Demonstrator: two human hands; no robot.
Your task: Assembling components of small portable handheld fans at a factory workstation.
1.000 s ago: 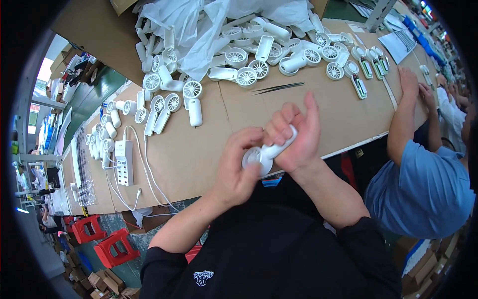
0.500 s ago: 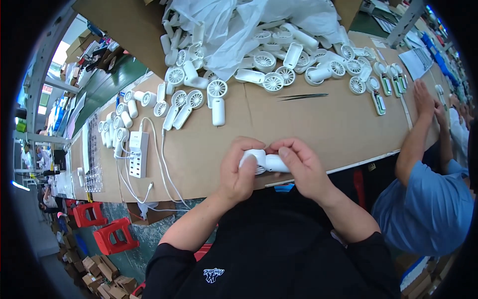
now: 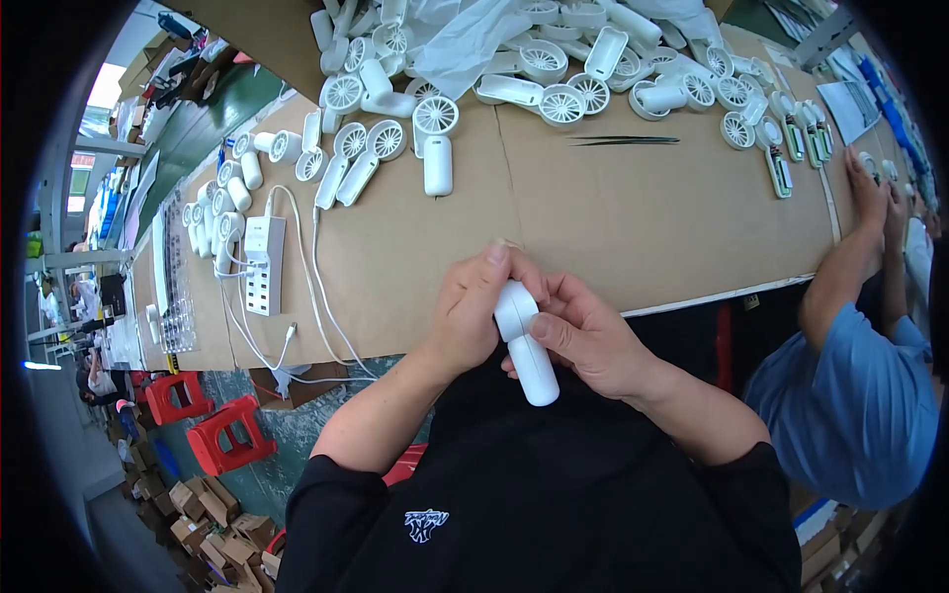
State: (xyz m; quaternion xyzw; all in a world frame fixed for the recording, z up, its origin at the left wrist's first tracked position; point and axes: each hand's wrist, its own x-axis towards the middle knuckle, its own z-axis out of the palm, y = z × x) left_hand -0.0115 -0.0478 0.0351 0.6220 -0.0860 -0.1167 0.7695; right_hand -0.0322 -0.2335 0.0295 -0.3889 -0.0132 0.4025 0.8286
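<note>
Between my two hands is a white handheld fan (image 3: 535, 370), held just off the table's near edge with its handle slanting down toward my body. My left hand (image 3: 478, 301) is closed round the left side of its round head. My right hand (image 3: 593, 336) grips it from the other side, the thumb pressed where head and handle meet. The fan's narrow side faces up, so its grille is out of sight. On the cardboard-covered table beyond lies another white fan part (image 3: 437, 163) with a spoked round grille.
A white multi-port charger (image 3: 265, 267) with cables stands at the left. White fan shells (image 3: 563, 103) heap at the back below a plastic sheet (image 3: 470, 44). Thin black strips (image 3: 625, 140) lie mid-table. Open fan halves with green boards (image 3: 779, 173) sit right, near a co-worker's arm (image 3: 860, 222).
The fan has turned from lying sideways to handle-down, nearer my body. My left hand has risen along its head, and my right hand has shifted from the handle's end to the joint.
</note>
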